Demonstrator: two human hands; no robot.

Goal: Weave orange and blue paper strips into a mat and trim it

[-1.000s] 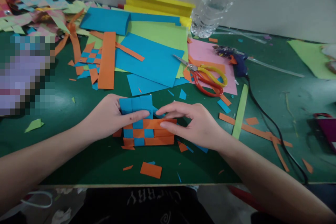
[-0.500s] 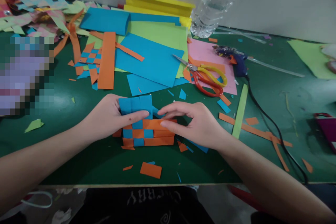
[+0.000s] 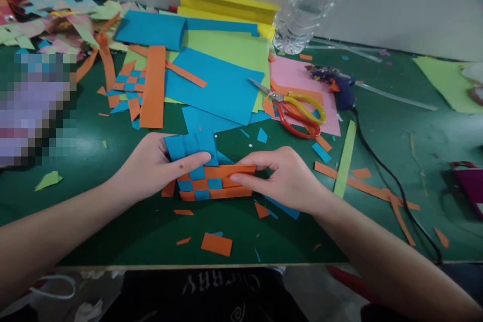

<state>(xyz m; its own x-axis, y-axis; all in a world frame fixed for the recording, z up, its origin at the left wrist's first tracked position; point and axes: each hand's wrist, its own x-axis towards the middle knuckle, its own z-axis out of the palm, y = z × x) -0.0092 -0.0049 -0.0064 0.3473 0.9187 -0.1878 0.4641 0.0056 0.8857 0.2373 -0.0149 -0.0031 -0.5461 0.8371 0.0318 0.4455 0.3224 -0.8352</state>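
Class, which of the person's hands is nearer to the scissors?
Right. The right hand is just below the scissors in the picture; the left hand is farther off, to their lower left.

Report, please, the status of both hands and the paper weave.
Left hand pinching blue strips; right hand gripping orange strips. Checkered paper weave partly interlaced. Scissors beyond, touching neither hand.

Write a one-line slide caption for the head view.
The left hand and right hand hold a blue-and-orange paper weave over a green table, with scissors lying beyond.
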